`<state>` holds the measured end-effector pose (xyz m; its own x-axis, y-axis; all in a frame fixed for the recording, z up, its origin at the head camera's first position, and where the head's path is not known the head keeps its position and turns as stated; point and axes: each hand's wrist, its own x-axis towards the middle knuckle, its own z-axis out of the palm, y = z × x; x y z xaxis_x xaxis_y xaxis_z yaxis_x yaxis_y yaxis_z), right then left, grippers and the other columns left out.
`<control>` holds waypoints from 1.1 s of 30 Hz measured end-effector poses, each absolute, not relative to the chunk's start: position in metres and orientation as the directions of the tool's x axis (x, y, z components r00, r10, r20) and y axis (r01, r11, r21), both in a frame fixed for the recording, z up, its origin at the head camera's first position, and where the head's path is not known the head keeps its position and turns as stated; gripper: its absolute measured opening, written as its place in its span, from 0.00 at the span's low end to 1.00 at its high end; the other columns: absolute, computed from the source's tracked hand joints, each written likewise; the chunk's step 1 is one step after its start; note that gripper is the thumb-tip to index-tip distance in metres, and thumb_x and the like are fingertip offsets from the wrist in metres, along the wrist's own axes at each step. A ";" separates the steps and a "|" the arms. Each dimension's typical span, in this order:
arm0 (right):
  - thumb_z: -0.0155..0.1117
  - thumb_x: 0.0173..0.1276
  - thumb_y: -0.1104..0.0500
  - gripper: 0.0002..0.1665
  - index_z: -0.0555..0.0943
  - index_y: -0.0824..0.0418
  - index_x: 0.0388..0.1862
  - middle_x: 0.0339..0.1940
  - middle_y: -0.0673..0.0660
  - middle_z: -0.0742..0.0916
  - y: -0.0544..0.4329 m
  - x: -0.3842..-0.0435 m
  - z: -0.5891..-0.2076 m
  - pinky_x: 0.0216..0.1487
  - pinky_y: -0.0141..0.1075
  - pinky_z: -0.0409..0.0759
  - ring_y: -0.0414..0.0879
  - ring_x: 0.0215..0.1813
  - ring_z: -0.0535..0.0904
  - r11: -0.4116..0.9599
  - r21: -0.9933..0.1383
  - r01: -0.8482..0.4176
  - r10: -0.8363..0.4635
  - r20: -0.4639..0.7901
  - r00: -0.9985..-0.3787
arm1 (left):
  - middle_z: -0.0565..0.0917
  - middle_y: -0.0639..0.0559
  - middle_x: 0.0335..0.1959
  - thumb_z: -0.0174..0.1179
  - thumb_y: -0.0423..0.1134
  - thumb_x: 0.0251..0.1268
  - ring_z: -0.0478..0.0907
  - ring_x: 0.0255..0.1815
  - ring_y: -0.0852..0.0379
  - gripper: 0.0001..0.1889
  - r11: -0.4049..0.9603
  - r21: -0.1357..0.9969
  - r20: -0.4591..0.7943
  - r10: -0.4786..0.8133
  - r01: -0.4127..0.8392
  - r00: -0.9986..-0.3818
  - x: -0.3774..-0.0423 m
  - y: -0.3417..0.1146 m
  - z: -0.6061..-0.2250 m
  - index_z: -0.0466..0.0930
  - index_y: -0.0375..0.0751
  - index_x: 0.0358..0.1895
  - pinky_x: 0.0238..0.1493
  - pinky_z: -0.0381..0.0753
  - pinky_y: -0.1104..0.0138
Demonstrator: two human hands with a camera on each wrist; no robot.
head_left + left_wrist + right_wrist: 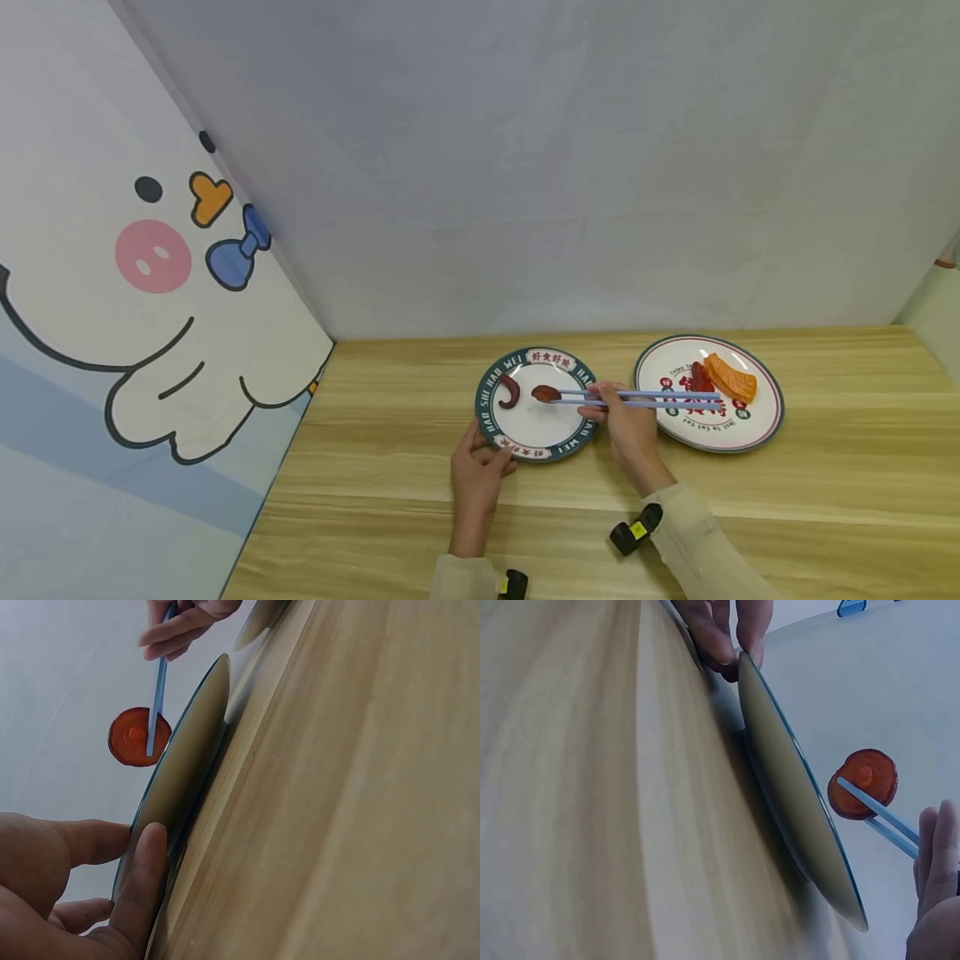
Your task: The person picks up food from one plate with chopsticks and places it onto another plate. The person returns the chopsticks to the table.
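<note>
My left hand [476, 482] pinches the near-left rim of a round plate [542, 429], white with a dark green lettered border. In my right hand [632, 429] is a pair of pale blue chopsticks [678, 394], reaching leftward over that plate. Their tips grip a round red-brown food piece [545, 393], with a dark edge and a lighter spot at its centre [865, 776]. Both wrist views show this piece raised above the plate's rim. A dark red curled piece, like a tentacle [510, 392], lies on the plate's left side.
A larger white oval plate [720, 436] with red lettering stands to the right, below the chopsticks' rear ends. On it lie an orange slice [731, 379] and a dark red piece [701, 377]. Behind the wooden table [375, 450] rises a grey wall; a cartoon-printed panel [82, 292] borders the left.
</note>
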<state>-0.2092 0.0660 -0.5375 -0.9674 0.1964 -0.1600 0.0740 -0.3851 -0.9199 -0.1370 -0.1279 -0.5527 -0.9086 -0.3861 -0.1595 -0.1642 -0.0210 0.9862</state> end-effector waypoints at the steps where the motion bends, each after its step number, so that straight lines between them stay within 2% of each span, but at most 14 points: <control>1: 0.53 0.83 0.69 0.19 0.74 0.88 0.59 0.38 0.58 0.89 0.067 -0.208 -0.537 0.40 0.35 0.96 0.40 0.29 0.90 -0.381 -0.922 0.065 0.197 -0.150 -0.969 | 0.73 0.33 0.56 0.64 0.17 0.66 0.81 0.34 0.60 0.41 -0.018 0.986 -0.159 -0.386 -0.165 -0.908 -0.137 -0.128 -0.553 0.58 0.27 0.81 0.39 0.96 0.65; 14: 0.53 0.83 0.69 0.16 0.78 0.86 0.52 0.34 0.55 0.91 0.078 -0.200 -0.536 0.38 0.35 0.95 0.43 0.31 0.91 -0.390 -0.920 -0.031 0.207 -0.054 -0.977 | 0.72 0.33 0.57 0.64 0.18 0.67 0.80 0.35 0.59 0.41 -0.027 0.985 -0.169 -0.385 -0.172 -0.907 -0.135 -0.128 -0.553 0.57 0.29 0.82 0.40 0.96 0.65; 17: 0.54 0.82 0.70 0.13 0.81 0.83 0.48 0.33 0.55 0.91 0.080 -0.198 -0.537 0.37 0.35 0.95 0.44 0.30 0.91 -0.389 -0.919 -0.068 0.212 -0.018 -0.977 | 0.72 0.33 0.57 0.64 0.18 0.67 0.80 0.35 0.59 0.41 -0.025 0.985 -0.170 -0.383 -0.173 -0.908 -0.136 -0.128 -0.553 0.57 0.29 0.82 0.40 0.96 0.65; 23: 0.55 0.81 0.70 0.12 0.86 0.67 0.39 0.33 0.58 0.92 0.082 -0.194 -0.540 0.36 0.36 0.95 0.45 0.29 0.91 -0.393 -0.911 -0.126 0.232 0.035 -0.972 | 0.73 0.33 0.57 0.64 0.18 0.66 0.80 0.34 0.59 0.41 -0.019 0.984 -0.171 -0.383 -0.178 -0.908 -0.136 -0.128 -0.553 0.58 0.29 0.82 0.40 0.96 0.64; 33: 0.54 0.81 0.71 0.13 0.85 0.66 0.39 0.33 0.57 0.92 0.087 -0.191 -0.540 0.35 0.36 0.95 0.47 0.30 0.91 -0.388 -0.909 -0.154 0.241 0.061 -0.969 | 0.72 0.34 0.57 0.63 0.18 0.67 0.80 0.36 0.59 0.41 -0.030 0.981 -0.189 -0.389 -0.193 -0.902 -0.137 -0.127 -0.554 0.57 0.31 0.83 0.40 0.96 0.67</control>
<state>-0.1908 0.0870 -0.5404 -0.9685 0.2413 0.0608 -0.1537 -0.3880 -0.9087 -0.1372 -0.1272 -0.5538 -0.9016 -0.3888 -0.1894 -0.1930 -0.0303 0.9807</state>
